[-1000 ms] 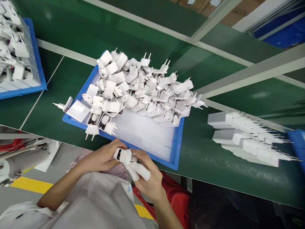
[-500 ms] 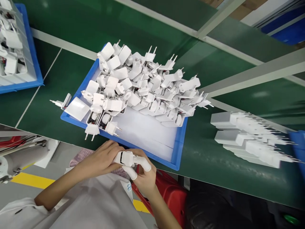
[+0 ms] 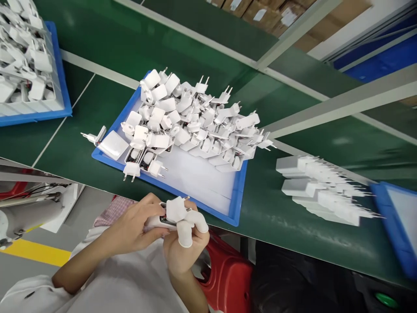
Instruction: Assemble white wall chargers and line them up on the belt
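Smth plstc adapter [image 3: 175, 209], glossy benchtop [image 3: 260, 195]

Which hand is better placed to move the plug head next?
Right, probably: the right hand has its white-capped fingers at the plug head, while the left hand holds the open charger housing.

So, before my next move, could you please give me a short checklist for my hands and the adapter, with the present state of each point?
1. Left hand holds the adapter housing: ok.
2. Right hand holds the plug head: ok.
3. White finger cots on the right hand: ok, two show.
4. Plug head closed flush on the housing: not ok, a dark opening shows between them.
5. Wiring inside sound: cannot tell, too small and partly covered.
6. Adapters at the right lined up on the green workbench: ok.
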Motion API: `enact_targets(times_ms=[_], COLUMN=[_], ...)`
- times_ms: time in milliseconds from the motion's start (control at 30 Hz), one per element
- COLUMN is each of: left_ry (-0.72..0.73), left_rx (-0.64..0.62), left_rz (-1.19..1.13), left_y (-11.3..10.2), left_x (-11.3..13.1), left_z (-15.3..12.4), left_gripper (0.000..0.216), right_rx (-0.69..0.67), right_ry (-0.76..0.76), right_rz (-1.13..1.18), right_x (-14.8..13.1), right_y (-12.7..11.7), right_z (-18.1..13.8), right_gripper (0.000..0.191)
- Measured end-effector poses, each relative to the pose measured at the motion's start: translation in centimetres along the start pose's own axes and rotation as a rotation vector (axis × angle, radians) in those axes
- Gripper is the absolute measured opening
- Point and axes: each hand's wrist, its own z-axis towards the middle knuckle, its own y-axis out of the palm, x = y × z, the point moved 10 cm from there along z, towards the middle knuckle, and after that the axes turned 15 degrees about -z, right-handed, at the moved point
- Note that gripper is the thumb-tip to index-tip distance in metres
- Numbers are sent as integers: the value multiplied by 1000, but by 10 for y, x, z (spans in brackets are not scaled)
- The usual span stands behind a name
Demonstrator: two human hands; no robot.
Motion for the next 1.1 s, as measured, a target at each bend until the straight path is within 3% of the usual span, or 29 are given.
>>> enact_targets(times_ms=[133, 433, 633, 800, 900, 1000, 1100], left_ry=[3, 18, 39, 120, 127, 50, -78], left_rx=[7, 54, -15, -29, 22, 48, -4], left_rz=[-43, -154, -102, -111, -168, -234, -104], left_y=[3, 7, 6, 7, 3, 0, 2], left_x=[10, 17, 29, 34, 31, 24, 18], left_z=[3, -9, -7, -9, -15, -21, -23], left_gripper=[22, 36, 23, 26, 39, 54, 48], right_rx=[38, -20, 5, -131, -192, -264, -338], right_ry=[60, -128, -185, -362, -482, -540, -551], right_rz=[45, 9, -55, -249, -310, -335, -323], right_x=[-5, -29, -34, -52, -62, -70, -79], right_y=[1, -1, -4, -6, -14, -17, -15], right_z=[-4, -14, -20, -20, -20, -18, -16], right_gripper=[16, 30, 22, 19, 22, 21, 20])
